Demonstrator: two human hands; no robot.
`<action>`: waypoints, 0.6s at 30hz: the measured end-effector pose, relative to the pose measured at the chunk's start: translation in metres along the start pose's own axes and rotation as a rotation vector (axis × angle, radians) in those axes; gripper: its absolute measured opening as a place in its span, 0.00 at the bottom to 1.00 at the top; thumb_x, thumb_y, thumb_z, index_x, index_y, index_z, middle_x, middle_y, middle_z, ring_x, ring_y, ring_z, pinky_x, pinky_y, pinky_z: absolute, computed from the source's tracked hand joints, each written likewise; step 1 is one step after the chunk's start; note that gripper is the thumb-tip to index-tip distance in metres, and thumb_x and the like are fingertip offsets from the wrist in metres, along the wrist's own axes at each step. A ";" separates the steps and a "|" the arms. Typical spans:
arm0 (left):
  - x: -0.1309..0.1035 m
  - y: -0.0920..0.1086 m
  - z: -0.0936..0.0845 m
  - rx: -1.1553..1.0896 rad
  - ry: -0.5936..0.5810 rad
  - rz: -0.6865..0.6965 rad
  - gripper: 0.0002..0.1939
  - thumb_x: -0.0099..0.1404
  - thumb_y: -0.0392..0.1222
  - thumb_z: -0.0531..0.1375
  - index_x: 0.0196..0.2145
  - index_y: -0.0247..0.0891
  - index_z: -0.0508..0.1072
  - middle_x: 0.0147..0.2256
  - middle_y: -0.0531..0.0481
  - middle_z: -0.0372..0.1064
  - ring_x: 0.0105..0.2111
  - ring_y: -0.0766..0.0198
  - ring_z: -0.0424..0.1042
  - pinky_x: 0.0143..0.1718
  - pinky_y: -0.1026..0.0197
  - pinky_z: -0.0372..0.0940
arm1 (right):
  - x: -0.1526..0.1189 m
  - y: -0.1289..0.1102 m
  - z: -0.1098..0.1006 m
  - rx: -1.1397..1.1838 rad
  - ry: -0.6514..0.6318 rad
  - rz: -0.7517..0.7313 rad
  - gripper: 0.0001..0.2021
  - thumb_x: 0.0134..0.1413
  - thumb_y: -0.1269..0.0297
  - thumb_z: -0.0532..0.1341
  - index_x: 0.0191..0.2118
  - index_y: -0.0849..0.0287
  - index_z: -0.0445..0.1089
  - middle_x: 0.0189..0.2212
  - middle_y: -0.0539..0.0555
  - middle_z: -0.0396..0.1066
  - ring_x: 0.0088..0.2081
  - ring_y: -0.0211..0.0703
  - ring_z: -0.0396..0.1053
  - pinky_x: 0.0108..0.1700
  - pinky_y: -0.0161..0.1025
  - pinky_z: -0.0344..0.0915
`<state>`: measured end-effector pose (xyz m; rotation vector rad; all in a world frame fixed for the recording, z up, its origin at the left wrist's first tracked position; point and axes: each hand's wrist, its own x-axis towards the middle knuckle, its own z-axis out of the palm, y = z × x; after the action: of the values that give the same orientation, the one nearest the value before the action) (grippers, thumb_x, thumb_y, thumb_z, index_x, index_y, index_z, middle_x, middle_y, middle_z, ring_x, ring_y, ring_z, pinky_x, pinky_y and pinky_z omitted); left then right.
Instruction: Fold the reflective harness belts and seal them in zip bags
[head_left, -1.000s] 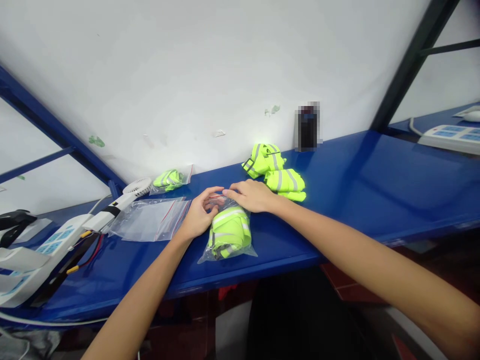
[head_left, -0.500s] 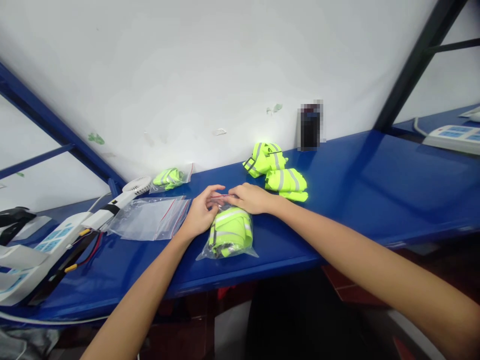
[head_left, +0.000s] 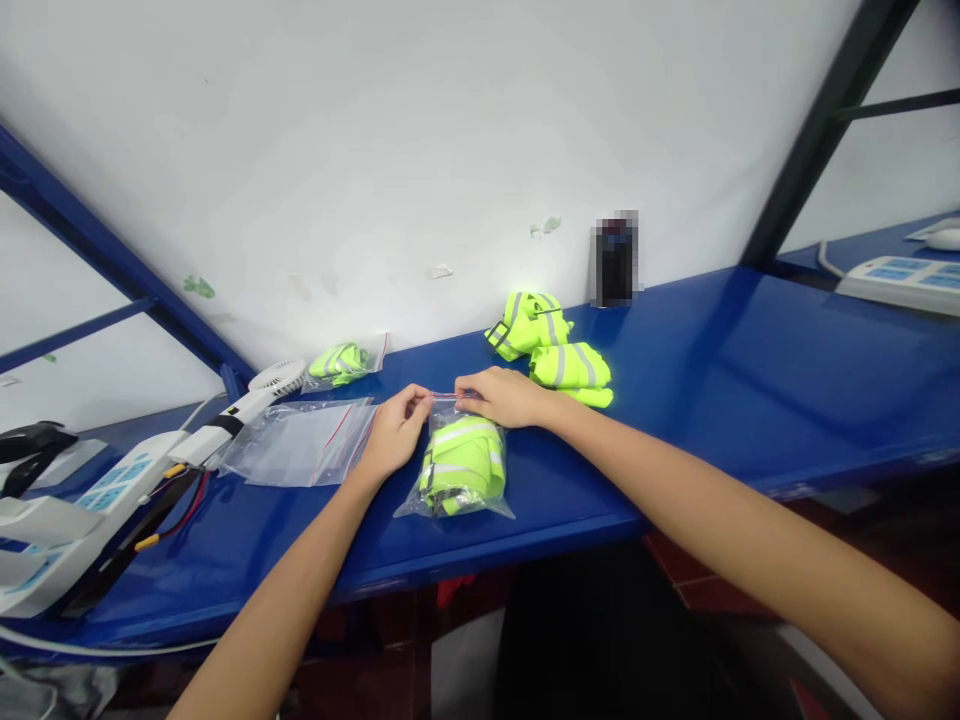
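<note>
Your left hand (head_left: 395, 432) and right hand (head_left: 504, 397) each have thumb and fingers together, clamped on the red-lined mouth (head_left: 444, 396) of the clear bag (head_left: 448, 412); you seem to be working its edge, which calls for level, even pinches. Inside, the yellow-green bundle (head_left: 466, 455) lies on the blue table (head_left: 690, 390), between flat bags (head_left: 289, 440) and loose bundles (head_left: 574, 367).

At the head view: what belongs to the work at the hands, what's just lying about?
At work:
- left hand, right hand: pinching top of filled bag
- likely also flat bags, loose striped bundles, other bagged bundle

Lying about:
- small fan
- left power strip
- yellow-tipped cables
- blurred dark object
</note>
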<state>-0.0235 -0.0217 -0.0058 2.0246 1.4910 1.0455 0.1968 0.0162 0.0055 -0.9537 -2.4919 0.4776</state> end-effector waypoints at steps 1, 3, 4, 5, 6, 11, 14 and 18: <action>-0.001 0.001 0.001 0.014 -0.001 0.027 0.10 0.66 0.48 0.56 0.34 0.39 0.72 0.27 0.53 0.69 0.29 0.62 0.68 0.33 0.62 0.60 | 0.001 0.000 -0.001 -0.025 0.005 0.006 0.08 0.62 0.57 0.59 0.39 0.55 0.70 0.31 0.53 0.73 0.32 0.42 0.67 0.30 0.35 0.50; -0.002 0.004 0.002 0.059 0.006 0.090 0.10 0.66 0.47 0.56 0.34 0.39 0.72 0.29 0.52 0.70 0.29 0.62 0.68 0.33 0.62 0.60 | 0.002 0.000 -0.003 -0.042 0.036 0.007 0.07 0.58 0.59 0.62 0.40 0.56 0.71 0.33 0.54 0.73 0.33 0.43 0.67 0.31 0.35 0.51; -0.003 0.006 0.002 0.087 0.013 0.118 0.09 0.67 0.46 0.56 0.34 0.39 0.72 0.29 0.52 0.71 0.30 0.62 0.68 0.33 0.62 0.60 | 0.003 -0.001 -0.004 -0.033 0.054 0.001 0.07 0.57 0.61 0.63 0.40 0.56 0.71 0.34 0.54 0.73 0.33 0.42 0.67 0.31 0.35 0.52; -0.003 0.007 0.003 0.117 0.020 0.141 0.09 0.67 0.45 0.56 0.34 0.39 0.72 0.30 0.51 0.71 0.30 0.62 0.68 0.34 0.62 0.60 | 0.003 -0.001 -0.004 -0.016 0.072 -0.007 0.07 0.56 0.62 0.63 0.40 0.57 0.72 0.34 0.54 0.73 0.34 0.42 0.68 0.32 0.35 0.53; -0.003 0.008 0.003 0.147 0.024 0.159 0.09 0.67 0.45 0.55 0.34 0.39 0.71 0.30 0.51 0.71 0.30 0.62 0.68 0.34 0.62 0.60 | 0.004 -0.002 -0.004 0.005 0.091 -0.012 0.06 0.56 0.63 0.63 0.39 0.57 0.72 0.34 0.54 0.73 0.34 0.42 0.68 0.33 0.35 0.54; -0.001 0.008 0.002 0.264 0.020 0.251 0.07 0.67 0.42 0.54 0.35 0.39 0.70 0.31 0.50 0.70 0.31 0.62 0.67 0.35 0.61 0.61 | 0.006 -0.006 0.002 0.085 0.162 0.023 0.07 0.58 0.66 0.59 0.37 0.59 0.75 0.32 0.53 0.75 0.33 0.40 0.69 0.36 0.35 0.57; 0.000 0.007 0.002 0.286 0.016 0.269 0.07 0.67 0.42 0.53 0.35 0.39 0.69 0.31 0.50 0.69 0.31 0.62 0.68 0.36 0.61 0.62 | 0.007 -0.007 0.006 0.155 0.142 0.032 0.07 0.58 0.68 0.58 0.37 0.60 0.75 0.32 0.53 0.75 0.32 0.40 0.69 0.36 0.35 0.58; 0.001 0.006 0.002 0.249 0.016 0.258 0.07 0.67 0.43 0.54 0.35 0.39 0.70 0.32 0.50 0.71 0.32 0.62 0.69 0.38 0.61 0.63 | 0.007 -0.008 0.008 0.242 0.119 0.056 0.07 0.57 0.70 0.58 0.36 0.61 0.73 0.29 0.52 0.73 0.30 0.38 0.68 0.34 0.33 0.57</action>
<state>-0.0185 -0.0227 -0.0026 2.4398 1.4566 1.0153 0.1836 0.0146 0.0040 -0.9274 -2.2448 0.7014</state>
